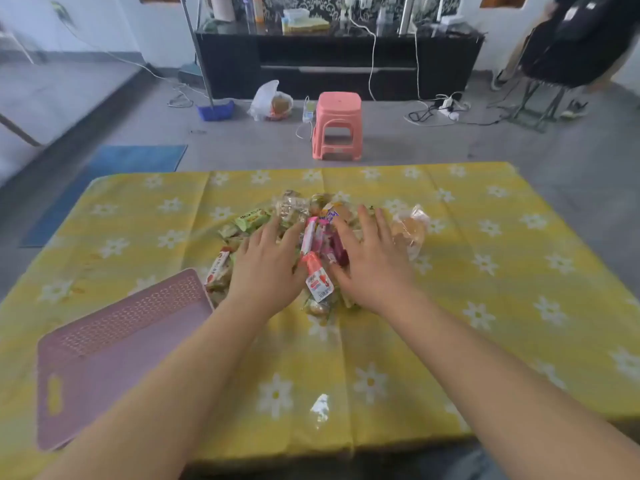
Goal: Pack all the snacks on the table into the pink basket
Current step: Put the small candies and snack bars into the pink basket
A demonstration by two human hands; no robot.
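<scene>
The surface (485,306) is covered with a yellow cloth that has white flowers on it, and it fills most of the view. On its near left part lies the pink basket (114,351), with perforated walls and a handle hole on its near side; it looks empty as far as the view shows.

In the middle of the surface, to the right and a little farther than the basket, is the pile of snacks (304,237), many small wrapped packets lying close together. The left hand (266,268) rests flat on the left part of the pile, fingers spread, grip open and holding nothing. The right hand (370,261) rests flat on the right part of the pile in the same way, its grip also open.

Between the two hands lies a red and white packet (317,277), with a long pink packet (308,237) just behind it. A green packet (252,218) is at the far left of the pile, and a clear bag with bread (410,230) lies at the right edge, just beside the right fingers. A small clear wrapper (320,407) lies alone near the near edge of the surface.

On the floor behind the surface stands a pink plastic stool (337,126).
</scene>
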